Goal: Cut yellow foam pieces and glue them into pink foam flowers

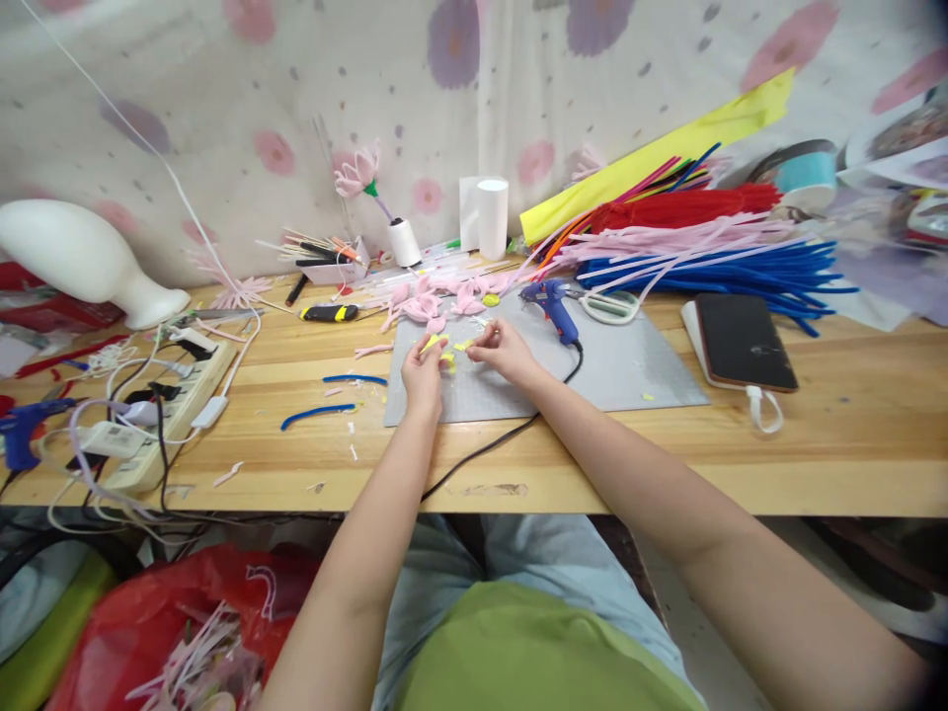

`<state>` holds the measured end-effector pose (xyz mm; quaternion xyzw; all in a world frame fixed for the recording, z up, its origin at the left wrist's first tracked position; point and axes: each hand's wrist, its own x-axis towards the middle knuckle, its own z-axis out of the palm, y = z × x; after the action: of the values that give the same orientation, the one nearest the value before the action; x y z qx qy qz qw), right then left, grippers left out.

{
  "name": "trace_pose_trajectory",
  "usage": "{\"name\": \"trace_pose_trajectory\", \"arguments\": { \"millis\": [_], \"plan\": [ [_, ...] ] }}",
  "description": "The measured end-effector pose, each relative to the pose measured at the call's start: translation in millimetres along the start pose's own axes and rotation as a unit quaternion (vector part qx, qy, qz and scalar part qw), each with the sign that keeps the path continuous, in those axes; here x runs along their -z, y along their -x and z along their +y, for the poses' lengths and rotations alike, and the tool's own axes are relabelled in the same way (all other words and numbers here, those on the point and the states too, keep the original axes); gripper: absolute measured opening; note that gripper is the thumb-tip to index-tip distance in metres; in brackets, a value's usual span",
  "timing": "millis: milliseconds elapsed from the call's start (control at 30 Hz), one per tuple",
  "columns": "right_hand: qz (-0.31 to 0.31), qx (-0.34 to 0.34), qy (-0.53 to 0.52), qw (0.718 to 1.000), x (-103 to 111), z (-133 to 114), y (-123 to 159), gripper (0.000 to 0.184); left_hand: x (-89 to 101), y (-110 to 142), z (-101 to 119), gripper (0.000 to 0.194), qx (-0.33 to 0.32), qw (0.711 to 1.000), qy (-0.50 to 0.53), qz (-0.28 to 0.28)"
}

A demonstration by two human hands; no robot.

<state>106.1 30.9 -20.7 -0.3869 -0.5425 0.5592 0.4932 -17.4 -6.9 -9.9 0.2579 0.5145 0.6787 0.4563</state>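
Observation:
Over the left part of a grey cutting mat (629, 375), my left hand (422, 380) pinches a small yellow piece (435, 342), whose exact kind is too small to tell. Close to its right, my right hand (508, 354) is closed in a pinch by another yellow bit (463, 346). Whatever lies between those right fingers is partly hidden. Just behind both hands are several pink fuzzy petals (424, 304). A blue glue gun (552, 308) rests on the mat to the right, beside white-handled scissors (608, 306).
Bundles of blue pipe cleaners (711, 272) and red ones (681, 207) lie at the back right. A phone (745, 341) sits right of the mat. Left are a utility knife (328, 313), two blue stems (318, 415) and a corded power strip (178, 415). A black cable (481, 452) crosses the front.

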Motion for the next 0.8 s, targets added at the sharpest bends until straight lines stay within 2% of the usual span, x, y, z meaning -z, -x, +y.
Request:
{"name": "trace_pose_trajectory", "arguments": {
  "millis": [67, 167, 367, 633, 800],
  "plan": [
    [-0.028, -0.012, -0.041, 0.999, 0.8, -2.6, 1.1, 0.043, 0.9, -1.2, 0.0, 0.038, 0.008, 1.0, -0.008, 0.01],
    [-0.057, -0.025, -0.073, 0.995, 1.0, -5.8, 2.8, 0.047, 0.9, 0.0, -0.1, 0.039, 0.031, 0.998, -0.036, -0.031],
    [-0.059, -0.036, -0.104, 0.992, 0.8, -7.6, 3.8, 0.052, 1.0, 4.8, 0.6, 0.052, 0.02, 0.996, -0.045, -0.078],
    [-0.067, -0.048, -0.095, 0.992, 1.7, -7.5, 4.3, 0.051, 3.1, 2.0, -0.6, 0.058, 0.023, 0.996, -0.036, -0.084],
    [-0.057, -0.016, -0.036, 0.998, 3.4, -11.6, 5.6, 0.04, 2.8, 0.8, -1.4, 0.065, 0.033, 0.997, -0.036, -0.066]
  ]
}}
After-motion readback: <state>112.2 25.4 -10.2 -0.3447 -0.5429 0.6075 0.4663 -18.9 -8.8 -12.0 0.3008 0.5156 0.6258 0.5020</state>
